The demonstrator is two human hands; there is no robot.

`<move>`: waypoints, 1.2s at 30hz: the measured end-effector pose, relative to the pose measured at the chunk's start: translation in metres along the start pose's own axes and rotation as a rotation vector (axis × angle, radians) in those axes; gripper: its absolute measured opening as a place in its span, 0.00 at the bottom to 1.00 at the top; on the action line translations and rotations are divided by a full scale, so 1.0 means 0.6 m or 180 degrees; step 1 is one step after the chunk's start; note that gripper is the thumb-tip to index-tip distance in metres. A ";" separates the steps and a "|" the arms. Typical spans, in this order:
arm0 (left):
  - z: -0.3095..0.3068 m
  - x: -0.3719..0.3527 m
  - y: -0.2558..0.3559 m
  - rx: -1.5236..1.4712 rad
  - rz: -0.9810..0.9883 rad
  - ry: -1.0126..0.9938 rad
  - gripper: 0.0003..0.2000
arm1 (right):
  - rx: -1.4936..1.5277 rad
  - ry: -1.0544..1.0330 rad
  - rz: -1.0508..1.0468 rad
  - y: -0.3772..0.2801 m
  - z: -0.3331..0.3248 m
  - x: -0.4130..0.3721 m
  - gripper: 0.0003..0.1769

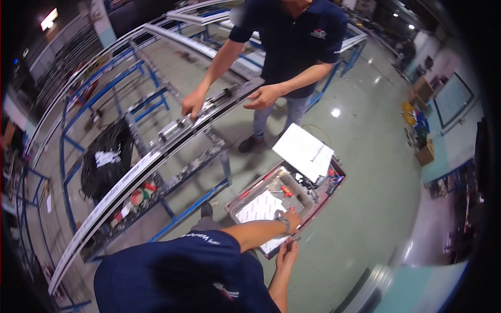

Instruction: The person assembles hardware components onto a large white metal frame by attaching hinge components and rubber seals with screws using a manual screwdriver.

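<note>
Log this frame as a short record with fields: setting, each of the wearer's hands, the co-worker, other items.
setting: workshop floor with blue metal racks
left hand: wristwatch on, reaching into the red-rimmed tool tray, over a white printed sheet; grip unclear
right hand: fingers stretched, at the tray's near rim
co-worker: person in dark blue shirt, one hand on a long curved silver metal rail, other hand open at its end
other: white paper pad across the tray's far end; black cable bundle in the rack
</note>
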State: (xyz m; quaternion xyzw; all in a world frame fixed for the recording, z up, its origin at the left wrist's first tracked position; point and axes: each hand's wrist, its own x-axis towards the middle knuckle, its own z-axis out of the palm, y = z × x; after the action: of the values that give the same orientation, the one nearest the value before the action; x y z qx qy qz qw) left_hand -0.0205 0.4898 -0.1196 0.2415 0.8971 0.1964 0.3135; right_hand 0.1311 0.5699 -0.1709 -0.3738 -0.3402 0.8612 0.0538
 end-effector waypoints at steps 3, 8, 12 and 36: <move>0.002 -0.013 0.020 -0.0018 -0.0400 0.0327 0.28 | 0.0037 -0.0154 0.0093 -0.006 -0.001 0.003 0.13; 0.028 0.003 0.027 -0.0034 -0.0629 0.0592 0.29 | 0.0166 -0.0324 0.0221 0.000 -0.031 0.017 0.14; 0.028 0.005 0.014 -0.0112 -0.0470 0.0350 0.29 | -0.0069 -0.0117 0.0220 -0.008 -0.020 0.008 0.17; 0.048 -0.030 -0.008 0.0269 0.0522 0.0492 0.21 | 0.0054 0.0099 0.0456 -0.008 -0.023 0.016 0.21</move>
State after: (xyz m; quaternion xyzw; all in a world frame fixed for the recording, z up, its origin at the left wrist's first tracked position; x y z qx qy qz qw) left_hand 0.0094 0.4819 -0.1343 0.3111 0.9033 0.2014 0.2158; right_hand 0.1330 0.5846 -0.1802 -0.4100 -0.3043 0.8598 0.0005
